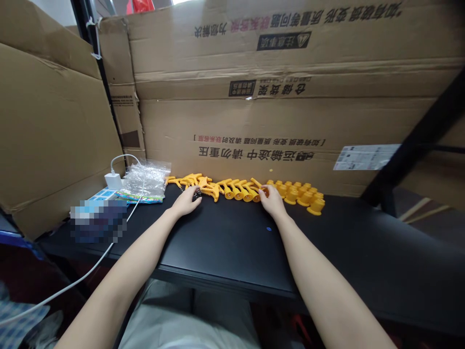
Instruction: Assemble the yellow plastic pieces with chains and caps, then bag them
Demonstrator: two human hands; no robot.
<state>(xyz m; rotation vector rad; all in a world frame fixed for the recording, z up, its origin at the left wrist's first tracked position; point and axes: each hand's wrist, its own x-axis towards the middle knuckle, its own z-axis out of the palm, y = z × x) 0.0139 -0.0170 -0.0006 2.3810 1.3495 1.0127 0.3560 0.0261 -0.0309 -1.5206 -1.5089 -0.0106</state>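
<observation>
My left hand (186,201) reaches the pile of yellow branched plastic pieces (192,179) near the cardboard. Its thumb and fingers are apart, beside a small dark chain (198,193) among the pieces. My right hand (273,202) is closed at the right end of a slanted row of yellow forked pieces with round cup ends (238,194). Its fingers grip the last yellow forked piece (256,183), partly hidden by them. Just right of that hand stand several yellow flanged caps (291,195), grouped in rows, wide rims down.
A large cardboard sheet (232,116) walls off the back of the black table (225,242). At left are a clear plastic bag (147,179), a white charger (114,181) on a power strip, and a trailing white cable (98,263). A small blue bit (269,229) lies in front.
</observation>
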